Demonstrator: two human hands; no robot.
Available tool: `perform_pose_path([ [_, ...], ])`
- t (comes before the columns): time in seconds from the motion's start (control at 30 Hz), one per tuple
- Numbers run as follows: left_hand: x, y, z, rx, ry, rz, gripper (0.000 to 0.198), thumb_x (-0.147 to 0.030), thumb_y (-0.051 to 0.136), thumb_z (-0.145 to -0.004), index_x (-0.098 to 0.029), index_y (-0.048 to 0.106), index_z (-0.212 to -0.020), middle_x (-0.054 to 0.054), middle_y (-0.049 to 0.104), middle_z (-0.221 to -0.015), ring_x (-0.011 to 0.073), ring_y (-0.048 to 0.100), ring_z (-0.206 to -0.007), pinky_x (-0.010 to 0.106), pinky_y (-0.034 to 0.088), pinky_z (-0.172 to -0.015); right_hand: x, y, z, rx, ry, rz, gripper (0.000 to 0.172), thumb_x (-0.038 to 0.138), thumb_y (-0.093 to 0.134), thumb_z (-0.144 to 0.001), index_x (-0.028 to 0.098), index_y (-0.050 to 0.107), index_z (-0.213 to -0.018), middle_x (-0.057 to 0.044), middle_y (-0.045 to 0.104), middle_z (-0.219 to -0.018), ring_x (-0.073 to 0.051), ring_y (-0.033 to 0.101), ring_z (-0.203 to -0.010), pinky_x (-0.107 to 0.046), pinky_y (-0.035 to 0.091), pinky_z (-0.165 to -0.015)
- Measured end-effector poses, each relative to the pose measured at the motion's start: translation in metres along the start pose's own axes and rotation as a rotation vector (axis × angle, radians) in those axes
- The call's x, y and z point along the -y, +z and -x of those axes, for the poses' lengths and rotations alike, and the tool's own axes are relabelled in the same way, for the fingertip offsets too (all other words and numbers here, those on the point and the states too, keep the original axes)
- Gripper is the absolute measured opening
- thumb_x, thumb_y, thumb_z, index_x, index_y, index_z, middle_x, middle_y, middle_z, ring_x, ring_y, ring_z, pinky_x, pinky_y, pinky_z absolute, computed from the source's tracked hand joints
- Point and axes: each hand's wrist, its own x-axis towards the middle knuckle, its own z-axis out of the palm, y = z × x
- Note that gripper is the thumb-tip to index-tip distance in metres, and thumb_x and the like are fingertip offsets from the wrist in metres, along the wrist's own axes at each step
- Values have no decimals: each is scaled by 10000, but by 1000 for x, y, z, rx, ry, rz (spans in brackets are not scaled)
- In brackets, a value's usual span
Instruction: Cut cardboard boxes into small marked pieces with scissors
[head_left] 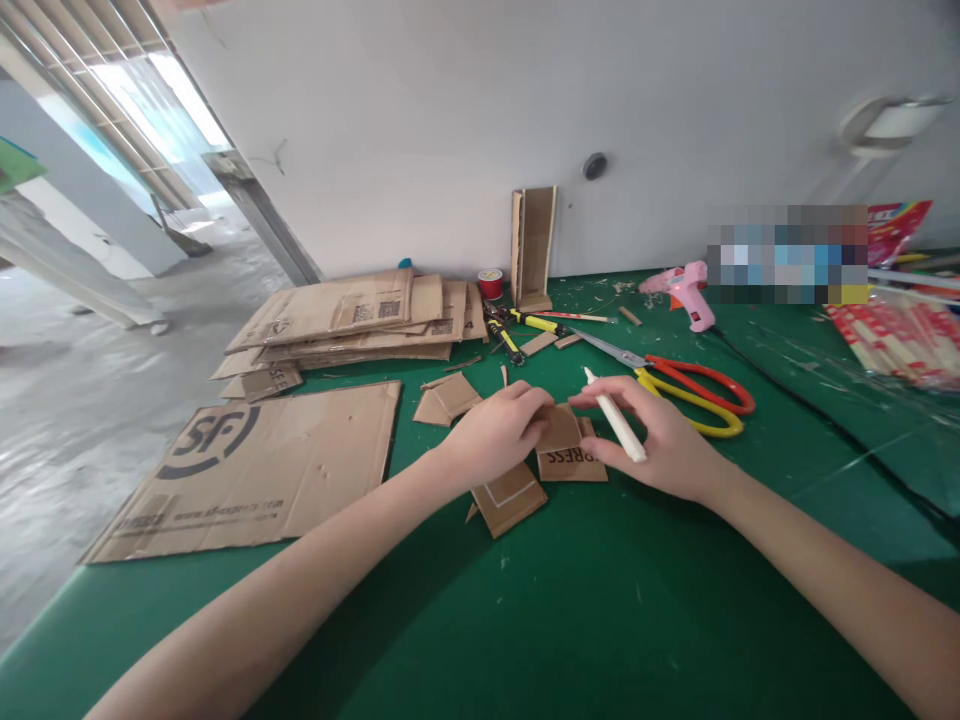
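My left hand is closed on the left side of a small cardboard piece. My right hand holds a white marker slanting across its fingers, tip pointing up and away. Its fingertips reach the right edge of that same small piece; whether they grip it I cannot tell. Under it lies another cardboard scrap printed with "PRESS". Nearer to me, a cardboard piece with a white drawn outline rests partly below my left wrist.
Scissors lie beyond my right hand, with a pink glue gun behind. Stacked cardboard and a large flat sheet are at left. An upright cardboard trough stands by the wall near yellow-black pliers and a red spool.
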Motion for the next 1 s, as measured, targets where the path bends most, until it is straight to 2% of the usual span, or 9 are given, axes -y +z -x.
perform_pose_path([
  [0.1, -7, 5, 2, -25, 45, -216, 241, -353, 431, -924, -184, 581, -1006, 91, 570, -1092, 247, 509, -1020, 405, 433, -845, -5, 2, -2, -95, 87, -64, 255, 378, 550, -853, 244, 504, -1065, -84, 670, -1038, -255, 645, -970, -440, 509, -835],
  [0.2, -11, 5, 4, 35, 98, -195, 331, -490, 470, -887, -201, 585, -1000, 77, 587, -1111, 255, 506, -1048, 400, 420, -840, -9, 3, -4, -129, 181, -42, 226, 400, 488, -891, 241, 513, -1051, -72, 667, -1024, -241, 649, -940, -428, 507, -823],
  [0.4, -13, 4, 1, 82, 108, -166, 214, -411, 520, -876, -212, 577, -931, 44, 619, -996, 238, 549, -969, 363, 416, -775, -10, 3, -5, -35, 228, 12, 187, 373, 509, -877, 265, 514, -1030, -50, 669, -1026, -238, 625, -999, -436, 484, -873],
  [0.53, -13, 8, -1, 89, 115, -140, 259, -435, 551, -856, -203, 585, -964, 53, 602, -992, 228, 540, -942, 350, 430, -791, -11, 5, -5, -58, 242, -76, 215, 377, 525, -868, 260, 516, -1047, -59, 658, -1051, -236, 623, -1017, -438, 485, -894],
  [0.63, -17, 10, 0, 89, 90, -149, 364, -510, 548, -837, -192, 592, -1009, 74, 589, -1005, 233, 535, -920, 360, 440, -798, -12, 8, -6, -75, 265, -180, 236, 381, 520, -872, 252, 511, -1070, -70, 648, -1082, -229, 623, -1034, -435, 484, -916],
  [0.73, -23, 10, 2, 110, 71, -171, 422, -547, 518, -838, -179, 595, -1030, 90, 578, -985, 243, 537, -906, 379, 445, -803, -9, 7, -7, -76, 251, -160, 246, 367, 519, -869, 253, 503, -1086, -70, 646, -1101, -224, 610, -1064, -421, 473, -939],
  [0.83, -28, 8, 5, 143, 24, -174, 358, -496, 535, -843, -170, 598, -976, 84, 565, -931, 238, 546, -867, 369, 455, -769, -1, -3, -5, 14, 203, -6, 318, 377, 530, -852, 268, 489, -1148, -74, 623, -1168, -243, 585, -1105, -419, 478, -924],
  [1.0, -38, 12, 10, 106, -161, -128, 366, -468, 606, -790, -182, 581, -1018, 68, 546, -919, 235, 560, -852, 347, 466, -718, 19, -19, 3, 382, 168, 311, 669, 565, 671, -684, 250, 491, -1246, -106, 564, -1260, -329, 536, -1138, -461, 478, -880],
])
